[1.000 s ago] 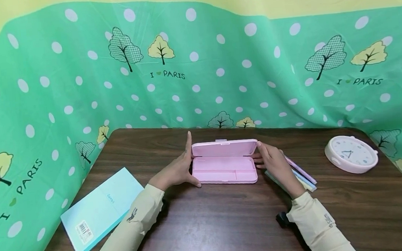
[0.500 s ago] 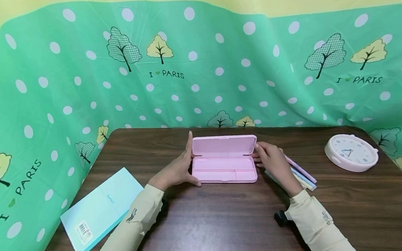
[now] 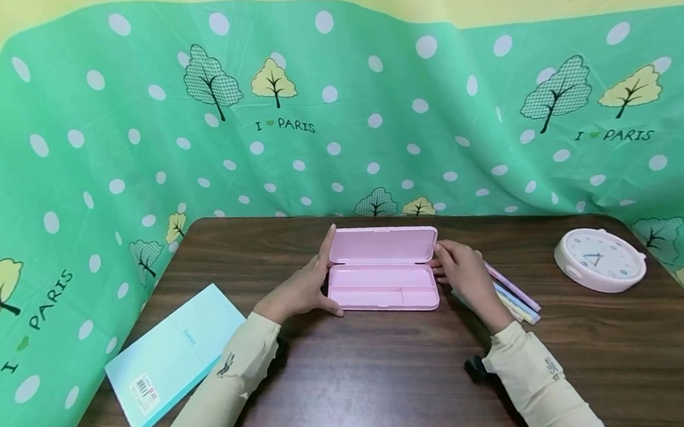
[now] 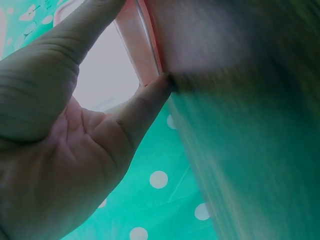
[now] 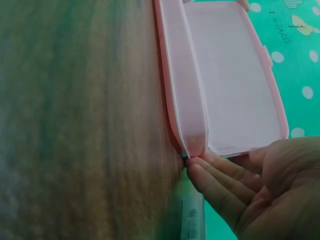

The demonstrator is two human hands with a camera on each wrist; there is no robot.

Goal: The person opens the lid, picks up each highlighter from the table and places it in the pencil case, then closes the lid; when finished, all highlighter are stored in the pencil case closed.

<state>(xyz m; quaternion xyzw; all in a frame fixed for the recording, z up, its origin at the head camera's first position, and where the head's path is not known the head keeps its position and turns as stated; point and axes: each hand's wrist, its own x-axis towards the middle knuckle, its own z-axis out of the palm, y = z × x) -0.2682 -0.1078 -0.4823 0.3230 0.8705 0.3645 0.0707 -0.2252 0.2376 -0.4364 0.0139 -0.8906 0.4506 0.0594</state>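
A pink pencil case (image 3: 383,287) lies on the table with its lid (image 3: 383,246) raised and tilted back. Thin walls split its base into compartments. At its left end, my left hand (image 3: 304,288) is spread, thumb against the front corner and a straight finger up along the lid's edge. My right hand (image 3: 468,277) holds the right end, its thumb at the lid's corner and other fingers against the base. In the right wrist view, those fingers (image 5: 225,182) touch the base's corner. Several pastel pens (image 3: 512,293) lie beside the right hand, partly hidden by it.
On the left of the wooden table (image 3: 369,381) lies a light blue boxed book or notebook (image 3: 177,357), partly under the left sleeve. A pink round clock (image 3: 600,260) stands at the right. A green patterned curtain (image 3: 334,119) hangs behind the table.
The lid has swung back from half raised to wider apart from the base. The left finger has shifted slightly right along the lid's edge; the right hand has barely moved.
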